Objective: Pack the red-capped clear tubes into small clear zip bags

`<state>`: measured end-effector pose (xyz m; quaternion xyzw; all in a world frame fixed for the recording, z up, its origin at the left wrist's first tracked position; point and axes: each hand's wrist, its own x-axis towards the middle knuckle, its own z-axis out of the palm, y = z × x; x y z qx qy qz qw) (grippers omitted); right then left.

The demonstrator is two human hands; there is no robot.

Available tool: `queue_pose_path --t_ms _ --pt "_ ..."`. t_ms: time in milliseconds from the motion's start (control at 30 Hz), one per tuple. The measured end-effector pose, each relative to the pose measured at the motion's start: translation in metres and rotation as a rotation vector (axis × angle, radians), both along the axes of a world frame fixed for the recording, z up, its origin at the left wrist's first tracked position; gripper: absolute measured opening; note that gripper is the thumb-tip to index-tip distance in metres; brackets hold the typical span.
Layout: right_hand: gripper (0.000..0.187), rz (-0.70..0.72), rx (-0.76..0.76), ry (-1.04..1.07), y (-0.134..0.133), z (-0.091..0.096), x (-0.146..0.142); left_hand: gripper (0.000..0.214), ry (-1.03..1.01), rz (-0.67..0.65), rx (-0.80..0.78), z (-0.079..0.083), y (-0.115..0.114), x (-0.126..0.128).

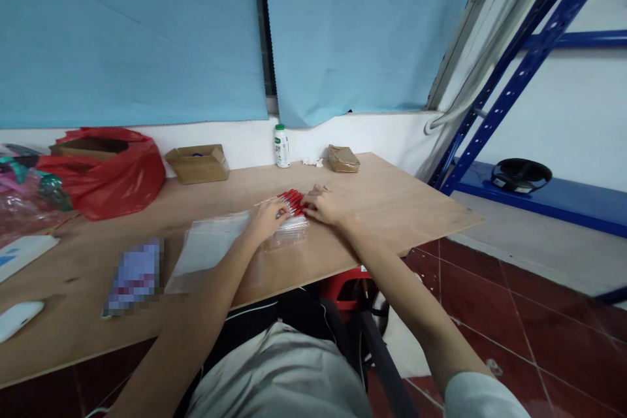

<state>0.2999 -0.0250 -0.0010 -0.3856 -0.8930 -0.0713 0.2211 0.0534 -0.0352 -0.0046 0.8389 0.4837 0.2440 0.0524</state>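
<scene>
A row of red-capped pens (292, 202) lies on a clear plastic bag (287, 230) on the wooden table (392, 209). My left hand (267, 217) rests on the left side of the pens, its fingers curled against them. My right hand (324, 204) presses on the right side of the row with bent fingers. A stack of flat clear bags (206, 255) lies just left of my left forearm.
A red plastic bag holding a box (105, 170) sits at the back left, a small cardboard box (198, 163) beside it. A white bottle (281, 145) and a brown packet (343, 159) stand by the wall. A blue metal rack (529, 59) rises on the right.
</scene>
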Motion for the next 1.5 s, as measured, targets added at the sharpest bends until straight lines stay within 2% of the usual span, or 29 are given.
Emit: queue_pose_path --t_ms 167,333,700,867,1033,1200,1300,1500 --pt "0.009 -0.031 0.003 -0.069 -0.004 0.002 -0.005 0.018 0.024 -0.012 -0.005 0.003 -0.002 0.001" --pt "0.016 -0.035 0.041 -0.093 -0.006 0.003 -0.007 0.016 0.008 -0.017 -0.015 0.005 -0.003 0.002" --pt "0.013 -0.054 0.087 -0.140 -0.008 0.006 -0.010 0.021 -0.064 -0.039 -0.009 0.000 0.000 0.000" --pt "0.021 -0.025 0.165 -0.104 -0.012 0.013 -0.008 0.025 -0.092 -0.045 0.036 -0.001 -0.001 0.002" --pt "0.017 0.022 0.223 0.033 -0.014 0.016 -0.008 0.029 -0.114 -0.071 0.056 0.005 -0.006 0.005" --pt "0.019 0.069 0.099 0.222 -0.018 0.012 -0.013 0.037 -0.078 -0.014 0.037 0.010 -0.014 0.010" --pt "0.019 0.069 0.014 0.237 -0.022 0.013 -0.016 0.037 -0.017 -0.052 0.037 0.010 -0.016 0.012" --pt "0.017 0.149 -0.016 0.287 -0.028 0.016 -0.020 0.041 0.086 -0.065 0.048 0.012 -0.018 0.013"
